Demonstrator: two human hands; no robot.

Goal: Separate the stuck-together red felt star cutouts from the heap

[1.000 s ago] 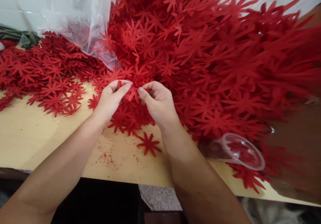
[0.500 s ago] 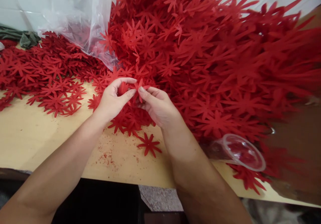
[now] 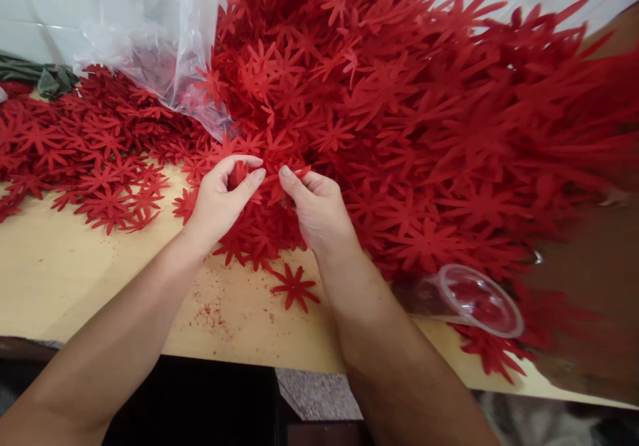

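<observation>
Over the near edge of the pile, my left hand (image 3: 217,196) curls with thumb and forefinger drawn together around red flower-shaped cutouts (image 3: 239,172), partly hidden by the fingers. Just right of it, my right hand (image 3: 319,210) pinches a red flower-shaped cutout (image 3: 275,190) between thumb and fingers; its grip is partly covered. A small gap separates the two thumbs. Behind both hands rises a large heap of red many-petalled cutouts (image 3: 384,86). One single red cutout (image 3: 295,287) lies flat on the table below my hands.
A clear plastic bag (image 3: 174,40) stands at the back left, beside a lower pile of red cutouts (image 3: 104,140). Dark green cloth (image 3: 54,81) lies far left. A clear plastic cup (image 3: 449,299) rests on its side at right. Red crumbs dot the wooden table (image 3: 124,286).
My hands have moved apart, opening a small gap between the thumbs. The view has shifted slightly, while the heap and the cup look unchanged.
</observation>
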